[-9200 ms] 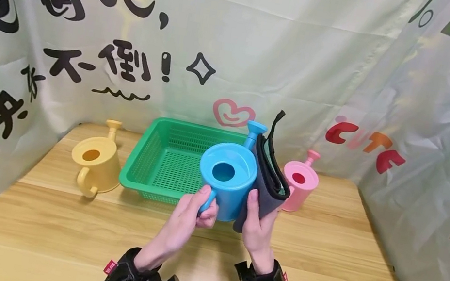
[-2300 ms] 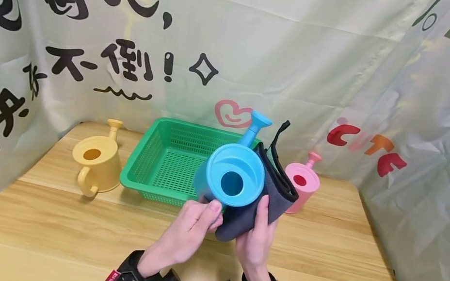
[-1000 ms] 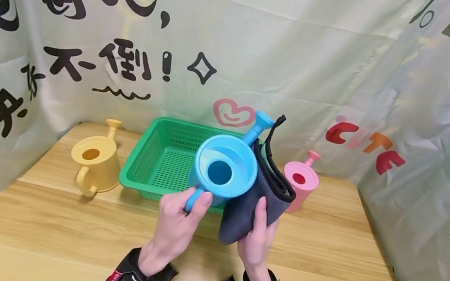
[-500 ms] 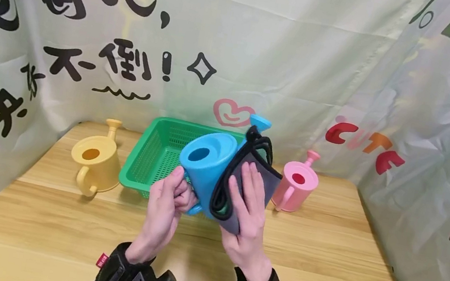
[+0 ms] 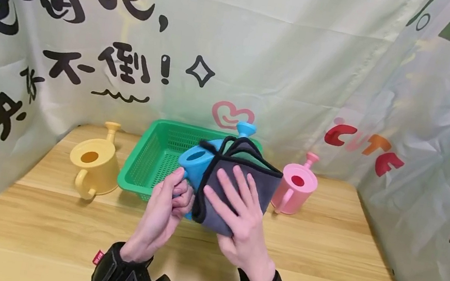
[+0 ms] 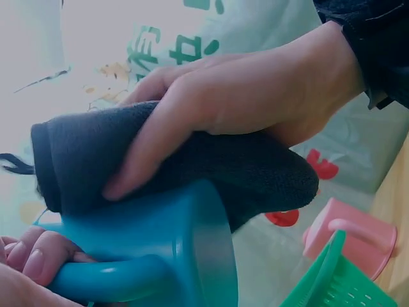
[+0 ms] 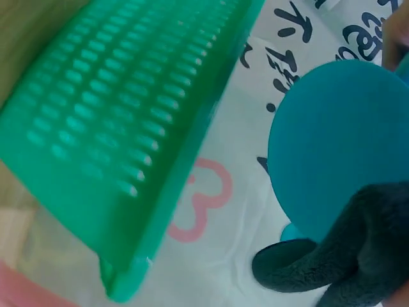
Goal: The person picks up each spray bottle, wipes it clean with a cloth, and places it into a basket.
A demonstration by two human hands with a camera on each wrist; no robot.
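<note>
My left hand (image 5: 165,212) grips the handle of a blue watering can (image 5: 195,156), its fingers curled round it in the left wrist view. A folded dark grey cloth (image 5: 219,179) with black edging and a small loop lies against the can's right side. Spread over the cloth, my right hand (image 5: 241,217) presses it to the can with fairly straight fingers. The can is tilted and held above the table; the cloth hides much of its body. Its blue sprinkler head (image 5: 246,128) shows over the cloth. In the right wrist view the can's round base (image 7: 339,141) is visible.
Behind the hands a green perforated basket (image 5: 130,183) stands on the wooden table (image 5: 319,273). To its left is a yellow watering can (image 5: 102,170), and to its right a pink one (image 5: 294,191). A printed fabric curtain (image 5: 297,73) closes off the back and sides.
The can has turned, its opening swinging leftward. My right hand, earlier holding the cloth from below at the can's right, now lies spread over the cloth, which covers more of the can.
</note>
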